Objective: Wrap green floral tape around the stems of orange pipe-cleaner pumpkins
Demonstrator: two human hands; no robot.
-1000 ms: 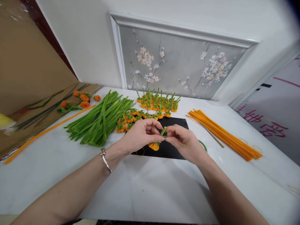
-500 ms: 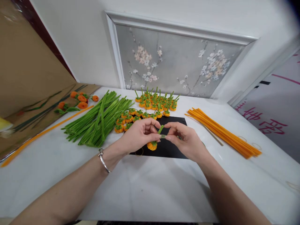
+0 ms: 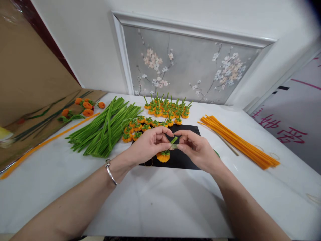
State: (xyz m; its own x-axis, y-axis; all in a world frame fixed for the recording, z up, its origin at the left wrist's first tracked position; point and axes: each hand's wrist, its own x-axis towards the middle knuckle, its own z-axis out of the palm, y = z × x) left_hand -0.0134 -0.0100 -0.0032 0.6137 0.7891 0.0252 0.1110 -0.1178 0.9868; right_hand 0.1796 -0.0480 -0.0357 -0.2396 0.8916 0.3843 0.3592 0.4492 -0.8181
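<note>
Over the black mat (image 3: 185, 160), my left hand (image 3: 149, 145) is closed in a pinch on the green stem of a small orange pipe-cleaner pumpkin (image 3: 163, 157), which hangs tilted below the fingers. A short pale green strip of tape (image 3: 173, 146) spans the gap between my two thumbs, at the stem. My right hand (image 3: 197, 147) pinches the other end of that strip, its fingertips close to the left ones. The stem's green tip shows above the strip. Part of the stem is hidden behind the left thumb.
Similar pumpkins without long stems (image 3: 132, 129) stand left of the mat, and stemmed ones (image 3: 167, 108) behind it. Green pipe cleaners (image 3: 105, 130) lie in a pile at left, orange ones (image 3: 238, 142) at right. Orange flowers (image 3: 87, 108) rest at far left by brown cardboard (image 3: 32, 60).
The pumpkin has turned slightly in my grip, and its stem leans more to the right. Both hands stay in nearly the same place, with the strip still between them.
</note>
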